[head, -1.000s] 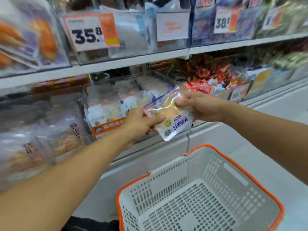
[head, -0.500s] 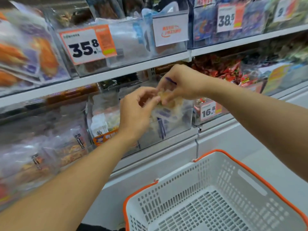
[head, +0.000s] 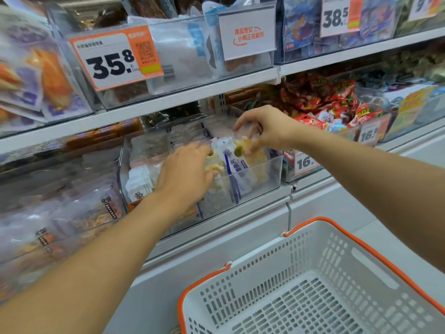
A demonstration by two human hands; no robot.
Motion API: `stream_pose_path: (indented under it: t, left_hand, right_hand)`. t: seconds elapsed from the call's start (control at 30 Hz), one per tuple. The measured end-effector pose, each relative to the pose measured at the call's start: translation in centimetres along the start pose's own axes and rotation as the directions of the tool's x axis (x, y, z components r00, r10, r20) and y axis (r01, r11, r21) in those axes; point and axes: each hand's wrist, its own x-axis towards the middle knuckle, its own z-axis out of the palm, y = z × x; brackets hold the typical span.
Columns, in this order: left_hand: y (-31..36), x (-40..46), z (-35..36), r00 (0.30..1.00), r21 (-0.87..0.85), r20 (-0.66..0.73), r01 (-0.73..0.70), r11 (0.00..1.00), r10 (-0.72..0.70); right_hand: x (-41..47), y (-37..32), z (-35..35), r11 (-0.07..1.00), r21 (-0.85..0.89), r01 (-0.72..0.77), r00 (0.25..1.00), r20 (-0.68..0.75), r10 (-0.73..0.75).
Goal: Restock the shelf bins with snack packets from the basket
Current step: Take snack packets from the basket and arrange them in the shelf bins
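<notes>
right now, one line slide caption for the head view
Right hand lowers a snack packet into a clear shelf bin.

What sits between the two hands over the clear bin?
In the head view, the snack packet stands between left hand and right hand, in the clear bin.

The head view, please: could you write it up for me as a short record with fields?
setting: shop shelves with clear bins and price tags
packet: clear snack packet with blue print, upright in the clear bin
right hand: pinches the packet's top
left hand: fingers spread, against packets in the same bin; no grip visible
neighbouring bin: red packets to the right
basket: white with orange rim, below the shelf; no packets in its visible part
</notes>
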Motion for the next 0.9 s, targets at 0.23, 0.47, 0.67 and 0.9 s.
stream_pose_path:
  t: [0.23, 0.47, 0.67, 0.9]
  left_hand:
    - [0.1, -0.5, -0.1, 0.999, 0.0, -0.046, -0.003, 1.0, 0.003]
    - [-0.3, -0.9, 0.4, 0.985, -0.009, -0.141, -0.104, 0.995, 0.102]
    - [-0.2, -3.6, 0.0, 0.809, -0.228, -0.28, -0.579, 0.783, 0.517]
    - [-2.1, -9.2, 6.8, 0.366, -0.108, 0.869, -0.519, 0.848, 0.335]
  right_hand:
    - [-0.6, -2.6, 0.6, 0.723, -0.691, -0.021, 0.995, -0.088, -0.055]
    - [-2.1, -2.5, -0.2, 0.742, -0.668, 0.047, 0.999, 0.011, -0.053]
    - [-6.8, -4.9, 4.7, 0.863, -0.36, 0.353, 0.828, -0.309, -0.468]
    - [-17.9, 3.1, 27.5, 0.915, -0.248, -0.318, 0.443, 0.814, 0.375]
